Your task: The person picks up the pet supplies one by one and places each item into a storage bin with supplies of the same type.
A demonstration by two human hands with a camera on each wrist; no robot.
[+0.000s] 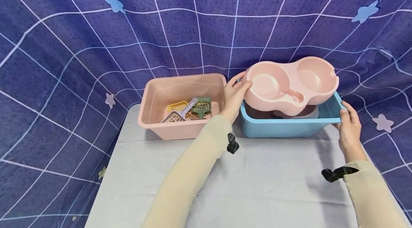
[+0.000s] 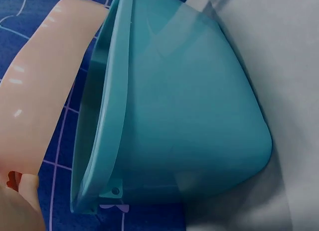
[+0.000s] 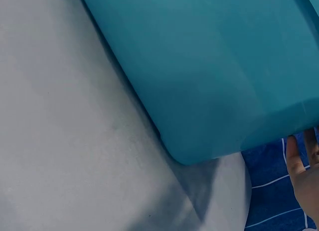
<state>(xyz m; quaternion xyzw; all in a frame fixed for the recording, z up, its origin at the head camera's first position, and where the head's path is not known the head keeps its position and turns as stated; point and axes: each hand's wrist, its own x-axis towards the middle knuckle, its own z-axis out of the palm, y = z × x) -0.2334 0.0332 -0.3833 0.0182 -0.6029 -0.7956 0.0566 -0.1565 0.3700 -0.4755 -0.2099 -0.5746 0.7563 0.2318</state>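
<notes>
A pink double pet bowl (image 1: 292, 78), with two round wells and a small notch between them, is tilted above the blue bin (image 1: 276, 128). My left hand (image 1: 234, 95) grips its left end, thumb on the rim. In the left wrist view the bowl's smooth side (image 2: 45, 76) is apart from the bin's near rim. My right hand (image 1: 349, 128) holds the bin's right rim at the front corner, thumb on top. The right wrist view shows the fingers (image 3: 295, 159) against the bin's end. A greyish rounded item (image 1: 311, 111) lies inside the bin, mostly hidden under the bowl.
Left of the blue bin stands a pink bin (image 1: 161, 126) containing a green slotted scoop (image 1: 201, 105), a grey-purple slotted scoop (image 1: 190, 107) and a yellow piece (image 1: 177, 106). Both bins stand on a white-covered table (image 1: 273, 185), near a blue patterned curtain (image 1: 180, 28) behind.
</notes>
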